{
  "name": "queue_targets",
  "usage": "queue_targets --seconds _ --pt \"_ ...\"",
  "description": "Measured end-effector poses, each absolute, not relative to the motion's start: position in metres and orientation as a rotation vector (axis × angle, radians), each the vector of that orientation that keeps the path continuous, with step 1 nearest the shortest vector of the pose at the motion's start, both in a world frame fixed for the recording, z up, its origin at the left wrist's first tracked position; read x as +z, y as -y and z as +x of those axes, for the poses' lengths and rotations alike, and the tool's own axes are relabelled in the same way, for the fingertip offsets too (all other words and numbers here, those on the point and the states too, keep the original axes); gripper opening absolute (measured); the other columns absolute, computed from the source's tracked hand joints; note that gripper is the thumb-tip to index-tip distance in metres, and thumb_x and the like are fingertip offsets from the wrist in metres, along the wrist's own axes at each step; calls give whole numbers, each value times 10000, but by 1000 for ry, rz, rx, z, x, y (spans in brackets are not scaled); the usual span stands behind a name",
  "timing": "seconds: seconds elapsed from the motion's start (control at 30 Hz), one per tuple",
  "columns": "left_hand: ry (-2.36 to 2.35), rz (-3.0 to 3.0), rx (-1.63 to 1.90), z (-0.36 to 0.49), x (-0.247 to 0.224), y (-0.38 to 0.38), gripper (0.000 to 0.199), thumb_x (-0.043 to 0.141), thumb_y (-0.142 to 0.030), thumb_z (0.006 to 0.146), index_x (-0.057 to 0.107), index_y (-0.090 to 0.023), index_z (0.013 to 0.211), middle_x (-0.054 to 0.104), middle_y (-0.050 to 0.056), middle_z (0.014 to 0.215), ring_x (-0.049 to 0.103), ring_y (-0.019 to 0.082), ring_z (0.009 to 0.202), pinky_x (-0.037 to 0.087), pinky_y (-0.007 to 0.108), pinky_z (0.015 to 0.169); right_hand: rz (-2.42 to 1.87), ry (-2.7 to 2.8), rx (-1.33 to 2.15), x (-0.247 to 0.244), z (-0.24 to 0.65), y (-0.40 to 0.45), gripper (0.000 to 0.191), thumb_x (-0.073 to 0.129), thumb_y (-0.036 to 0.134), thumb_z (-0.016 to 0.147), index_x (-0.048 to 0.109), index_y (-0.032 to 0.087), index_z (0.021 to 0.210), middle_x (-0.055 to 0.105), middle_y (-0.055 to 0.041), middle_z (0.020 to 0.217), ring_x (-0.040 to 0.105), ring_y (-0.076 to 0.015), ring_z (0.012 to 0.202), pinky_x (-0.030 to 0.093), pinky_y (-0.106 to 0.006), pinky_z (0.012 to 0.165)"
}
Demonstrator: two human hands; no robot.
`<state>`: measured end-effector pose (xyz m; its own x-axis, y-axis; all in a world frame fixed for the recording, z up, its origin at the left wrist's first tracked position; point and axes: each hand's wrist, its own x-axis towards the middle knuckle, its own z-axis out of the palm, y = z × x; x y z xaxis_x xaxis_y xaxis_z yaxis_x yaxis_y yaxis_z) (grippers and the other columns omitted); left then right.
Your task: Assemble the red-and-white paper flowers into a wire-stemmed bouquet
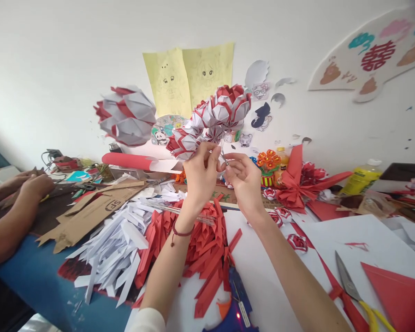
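Several red and white folded-paper flowers (230, 105) hang in a cluster above the table, thin wires running down from them. My left hand (203, 173) pinches these wires just under the flowers, fingers closed. Close beside it on the right, my right hand (244, 177) has its thumb and fingers together on the lower wire ends. Another paper flower (126, 115) stands out to the left of the cluster. Below my hands lie a heap of folded white strips (115, 251) and a heap of folded red strips (205, 249).
A blue glue gun (240, 299) with a red light lies at the front. Scissors (347, 279) with yellow handles lie right. Torn cardboard (97, 210) is at left, near another person's hands (38, 184). A yellow bottle (361, 177) and red paper bow (293, 184) stand behind.
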<state>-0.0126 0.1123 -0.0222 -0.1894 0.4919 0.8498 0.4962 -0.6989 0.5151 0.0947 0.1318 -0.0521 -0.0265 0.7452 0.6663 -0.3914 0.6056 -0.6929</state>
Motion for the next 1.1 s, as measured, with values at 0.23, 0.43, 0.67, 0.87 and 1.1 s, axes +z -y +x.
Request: queue_targets --seconds 0.23,0.43,0.67,0.87,1.1 --pt "1196 -2020 -2082 -25 -17 -108 196 550 -356 968 590 -193 866 506 -60 539 504 80 482 410 191 540 -337 1374 895 -48 90 -131 190 668 192 821 628 176 1006 675 -19 783 619 -123 663 501 -257 599" --pt "1251 -2016 -2036 -23 -17 -107 197 546 -350 969 601 -195 861 489 -56 532 475 82 484 393 197 533 -311 1385 902 -50 93 -135 199 649 154 805 637 191 1000 678 -22 836 662 -137 725 501 -251 603" --pt "1280 -1945 -2035 -19 -18 -106 204 533 -347 978 613 -197 866 477 -58 529 473 86 491 388 205 550 -331 1442 782 -49 93 -135 197 626 143 825 661 198 1011 650 -37 992 667 -143 828 488 -244 617" --pt "1325 -1836 -1965 -16 -21 -109 223 538 -364 972 636 -197 862 491 -43 540 505 102 528 379 205 546 -386 1455 760 -50 94 -132 202 601 149 843 666 206 1026 627 -35 993 591 -112 691 436 -252 557" --pt "1327 -1917 -1942 -21 -18 -108 226 531 -365 976 639 -198 870 490 -43 547 488 95 523 388 199 539 -371 1434 840 -49 95 -132 188 644 182 833 672 211 1016 592 -23 956 539 -93 612 386 -267 529"
